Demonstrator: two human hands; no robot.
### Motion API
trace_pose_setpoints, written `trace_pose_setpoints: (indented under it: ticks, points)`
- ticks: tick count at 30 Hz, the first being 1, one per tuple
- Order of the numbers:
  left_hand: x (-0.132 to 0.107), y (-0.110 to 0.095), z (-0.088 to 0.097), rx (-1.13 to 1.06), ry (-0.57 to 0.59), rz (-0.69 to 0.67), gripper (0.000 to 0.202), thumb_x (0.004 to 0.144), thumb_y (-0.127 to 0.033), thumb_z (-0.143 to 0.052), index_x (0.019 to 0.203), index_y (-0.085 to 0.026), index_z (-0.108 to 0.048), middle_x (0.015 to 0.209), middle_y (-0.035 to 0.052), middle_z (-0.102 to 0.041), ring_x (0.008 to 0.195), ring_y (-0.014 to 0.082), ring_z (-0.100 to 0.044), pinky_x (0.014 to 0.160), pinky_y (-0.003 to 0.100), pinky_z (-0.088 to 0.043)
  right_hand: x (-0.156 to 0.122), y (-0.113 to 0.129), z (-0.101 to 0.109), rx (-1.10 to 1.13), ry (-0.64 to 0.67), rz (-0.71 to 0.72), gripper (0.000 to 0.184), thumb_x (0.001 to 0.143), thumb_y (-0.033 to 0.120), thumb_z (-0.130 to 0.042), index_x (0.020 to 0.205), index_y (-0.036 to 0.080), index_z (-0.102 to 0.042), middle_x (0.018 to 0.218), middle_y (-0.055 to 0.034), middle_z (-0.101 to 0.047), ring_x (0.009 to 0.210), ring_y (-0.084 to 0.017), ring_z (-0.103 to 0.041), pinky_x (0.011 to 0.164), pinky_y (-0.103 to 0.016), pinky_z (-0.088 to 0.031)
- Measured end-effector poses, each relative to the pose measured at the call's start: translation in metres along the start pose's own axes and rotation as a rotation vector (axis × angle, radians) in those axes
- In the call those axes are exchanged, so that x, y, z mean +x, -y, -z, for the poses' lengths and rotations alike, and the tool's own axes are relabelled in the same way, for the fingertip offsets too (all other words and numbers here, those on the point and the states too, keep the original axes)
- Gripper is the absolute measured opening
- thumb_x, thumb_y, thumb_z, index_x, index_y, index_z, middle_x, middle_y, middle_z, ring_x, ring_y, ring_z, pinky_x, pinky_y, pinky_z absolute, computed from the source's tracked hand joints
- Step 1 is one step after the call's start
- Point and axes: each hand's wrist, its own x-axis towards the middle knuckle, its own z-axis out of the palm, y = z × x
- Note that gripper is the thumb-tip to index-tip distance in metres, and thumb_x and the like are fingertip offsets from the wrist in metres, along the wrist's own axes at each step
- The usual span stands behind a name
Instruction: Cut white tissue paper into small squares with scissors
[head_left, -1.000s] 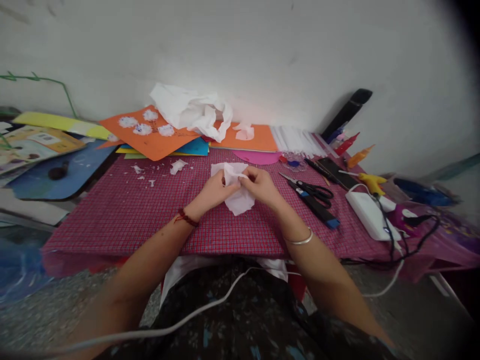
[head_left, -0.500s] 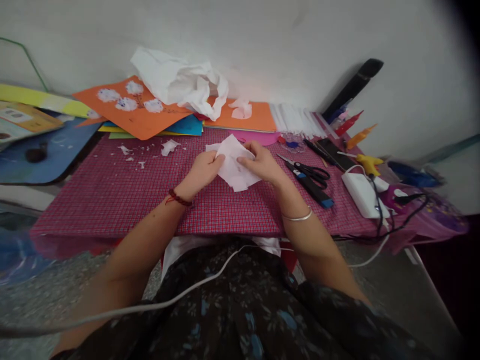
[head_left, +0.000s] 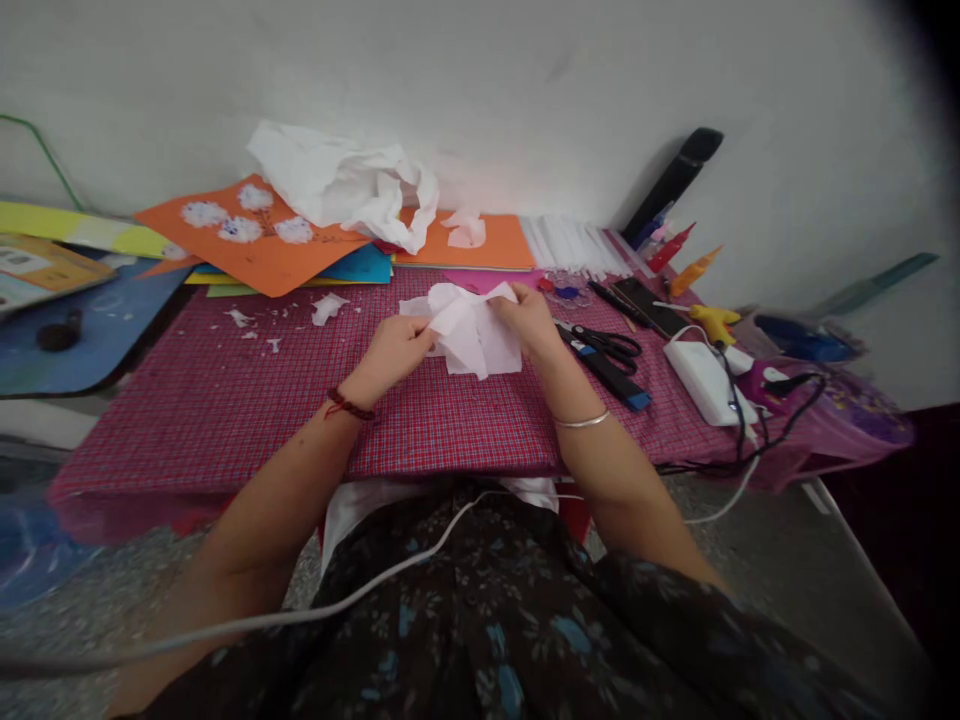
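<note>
Between my hands is a piece of thin, pale pink tissue paper (head_left: pixel 476 335), creased and partly unfolded above the checked tablecloth. My left hand (head_left: pixel 397 350) pinches its left edge between thumb and fingers. On the other side, my right hand (head_left: pixel 529 315) grips the upper right part, with the fingertips partly behind the sheet. More pale paper shows beneath and to the left of the held piece. Black scissors (head_left: pixel 607 347) and a blue-and-black cutter (head_left: pixel 615 380) lie just right of my right hand.
Crumpled white paper (head_left: pixel 337 180) rests on orange sheets (head_left: pixel 274 265) by the wall. Paper scraps (head_left: pixel 328 308) lie left of my hands. To the right are a phone (head_left: pixel 649 305), a yellow glue gun (head_left: pixel 716 322), a white power strip (head_left: pixel 709 380) and cables. A white cord crosses my lap.
The tissue paper was a flatter diamond; now it is opened wider, with a raised fold in its middle. My hands have moved slightly apart, and the camera view has shifted a little.
</note>
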Motion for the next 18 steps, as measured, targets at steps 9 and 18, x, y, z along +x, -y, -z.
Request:
trace_pose_setpoints:
  ticks: [9,18]
  points:
    - [0.000,-0.008,-0.001,-0.582,0.040,0.048,0.039,0.070,-0.029,-0.073,0.107,-0.017,-0.065,0.110,0.0082,-0.067,0.090,0.0163,-0.062,0.074,0.026,-0.048,-0.017,0.021,-0.009,0.153,0.070,0.031,0.019,0.075,0.032,-0.062,0.075,0.023,-0.046,0.073,0.0006,-0.050,0.066,-0.014,-0.047,0.061,-0.029,-0.039]
    - [0.000,0.001,0.000,-0.402,-0.056,0.115,0.033,0.086,-0.034,-0.054,0.058,-0.018,-0.049,0.056,-0.0021,-0.044,0.052,0.0098,-0.038,0.049,0.025,-0.026,-0.023,0.023,-0.019,0.100,0.149,0.073,0.019,0.079,0.037,-0.062,0.074,0.021,-0.054,0.071,-0.0004,-0.054,0.065,-0.015,-0.048,0.059,-0.029,-0.038]
